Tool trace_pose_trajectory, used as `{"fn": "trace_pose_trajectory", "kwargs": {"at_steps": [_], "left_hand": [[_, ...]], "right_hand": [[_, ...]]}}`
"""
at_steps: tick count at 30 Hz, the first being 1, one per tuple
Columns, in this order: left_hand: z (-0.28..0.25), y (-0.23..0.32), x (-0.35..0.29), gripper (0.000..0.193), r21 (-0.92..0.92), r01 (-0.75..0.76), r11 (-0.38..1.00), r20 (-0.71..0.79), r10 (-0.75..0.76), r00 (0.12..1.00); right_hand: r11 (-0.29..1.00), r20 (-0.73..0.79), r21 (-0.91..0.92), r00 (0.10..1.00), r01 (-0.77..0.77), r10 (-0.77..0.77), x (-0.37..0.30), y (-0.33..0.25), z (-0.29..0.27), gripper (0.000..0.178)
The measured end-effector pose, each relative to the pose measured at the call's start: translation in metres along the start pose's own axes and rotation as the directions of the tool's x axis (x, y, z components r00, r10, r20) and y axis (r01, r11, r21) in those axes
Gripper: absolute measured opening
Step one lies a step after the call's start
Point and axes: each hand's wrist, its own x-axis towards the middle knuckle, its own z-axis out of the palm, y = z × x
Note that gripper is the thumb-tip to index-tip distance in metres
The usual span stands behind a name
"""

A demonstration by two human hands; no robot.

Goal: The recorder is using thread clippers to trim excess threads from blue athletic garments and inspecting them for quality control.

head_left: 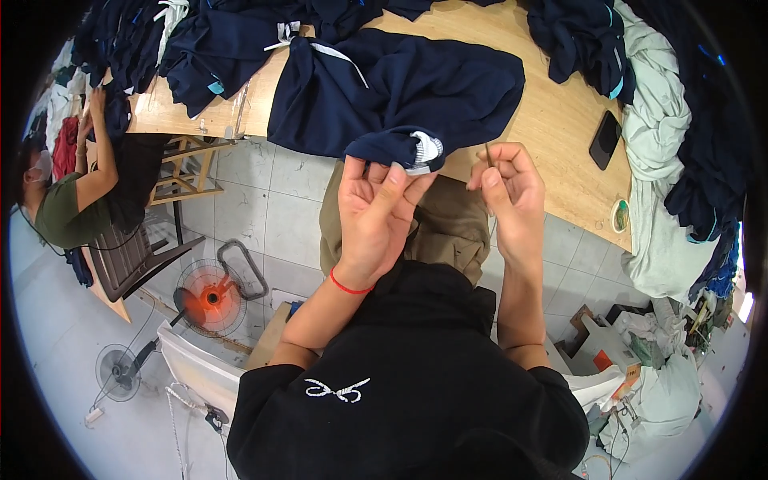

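Observation:
A navy garment (392,88) with a white drawstring (340,60) lies across the near edge of the wooden table. My left hand (374,204) is closed on a bunched end of it, thumb on top, fingers beneath. White ribbed stitching (428,148) shows on the turned-out part of that end. Just to the right, my right hand (514,188) is raised and pinches a thin, dark, pointed tool (489,156). Its exact kind is too small to make out. The tool is apart from the cloth.
More navy garments (572,36) and pale green cloth (660,88) are heaped along the table's far and right sides. On the wooden table (552,120) lie a black phone (606,140) and a small round container (619,216). A co-worker (88,192) sits at left, near an orange-centred fan (212,298).

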Motion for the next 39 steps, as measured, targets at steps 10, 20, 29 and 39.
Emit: {"fn": "trace_pose_trajectory", "kwargs": {"at_steps": [10,20,29,39], "left_hand": [[-0.008,0.005,-0.008,0.054,-0.175,0.093,0.98,0.015,-0.092,0.996],[-0.027,0.006,-0.012,0.062,-0.345,0.035,0.938,-0.094,-0.072,0.993],[-0.024,0.011,-0.019,0.06,-0.355,0.023,0.935,-0.127,-0.072,0.989],[-0.019,0.011,-0.017,0.06,-0.333,0.02,0.943,-0.135,-0.069,0.988]], "right_hand": [[0.816,0.051,0.475,0.936,-0.33,0.349,0.0,-0.003,0.033,0.023],[0.872,-0.117,0.471,0.97,-0.134,0.212,-0.007,0.004,0.035,0.016],[0.867,-0.172,0.489,0.965,-0.091,0.199,-0.015,0.004,0.037,0.02],[0.883,-0.17,0.467,0.974,-0.054,0.15,-0.018,0.003,0.035,0.02]]}}
